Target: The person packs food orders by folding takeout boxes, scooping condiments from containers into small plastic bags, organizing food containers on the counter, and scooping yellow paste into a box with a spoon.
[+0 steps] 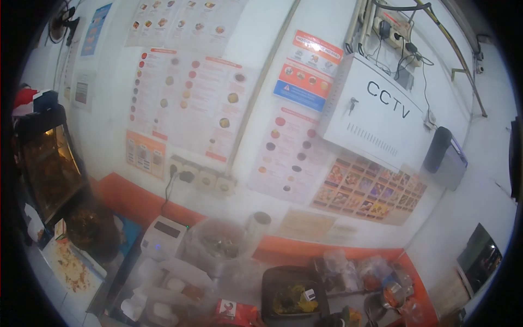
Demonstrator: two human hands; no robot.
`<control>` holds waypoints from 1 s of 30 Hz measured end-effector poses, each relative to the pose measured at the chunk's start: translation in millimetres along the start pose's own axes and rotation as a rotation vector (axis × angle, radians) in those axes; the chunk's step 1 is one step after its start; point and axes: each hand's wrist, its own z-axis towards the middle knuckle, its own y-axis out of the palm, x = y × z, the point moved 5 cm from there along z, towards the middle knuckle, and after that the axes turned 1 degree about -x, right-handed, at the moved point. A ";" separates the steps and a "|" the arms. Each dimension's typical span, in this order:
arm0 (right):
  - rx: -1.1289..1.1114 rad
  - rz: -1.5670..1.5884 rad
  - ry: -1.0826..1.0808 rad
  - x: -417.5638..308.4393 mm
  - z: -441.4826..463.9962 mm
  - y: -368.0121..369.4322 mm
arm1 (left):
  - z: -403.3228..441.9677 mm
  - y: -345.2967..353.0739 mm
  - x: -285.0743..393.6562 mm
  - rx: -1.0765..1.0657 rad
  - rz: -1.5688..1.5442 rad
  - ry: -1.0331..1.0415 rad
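Observation:
Neither my left hand nor my right hand can be made out in the head view. At the bottom edge lies a red packet (pixel 237 312) with a white label. To its right, a black tray (pixel 269 283) holds yellow-green food and a small white tag. Open white boxes (pixel 182 272) with food inside stand to the left of the packet. Behind them are a large clear container (pixel 218 237) and a white printer-like device (pixel 163 238) with a green light. Haze blurs much of this area.
Plastic bags (pixel 340 270) and metal bowls (pixel 397 291) crowd the counter's right end. At the left stand a glass food warmer (pixel 52 163), a dark pot (pixel 92 231) and a crumb-strewn board (pixel 71 267). A CCTV box (pixel 376 109) hangs on the wall.

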 end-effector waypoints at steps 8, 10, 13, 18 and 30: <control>0.140 0.272 0.195 -19.7 0.8 -6.5 | -6.0 9.2 -8.7 -0.048 0.032 -0.009; 0.138 0.244 0.187 -14.2 0.0 -0.7 | -9.1 19.5 -21.7 -0.086 0.025 -0.015; 0.140 0.199 0.172 -9.6 3.0 0.8 | -16.9 6.4 14.2 -0.059 0.218 0.085; 0.143 0.144 0.152 -4.0 1.8 5.4 | 15.8 18.7 6.0 0.139 0.160 -0.015; 0.237 0.055 0.071 11.4 -2.7 12.6 | 104.4 50.6 14.2 -0.461 0.668 0.155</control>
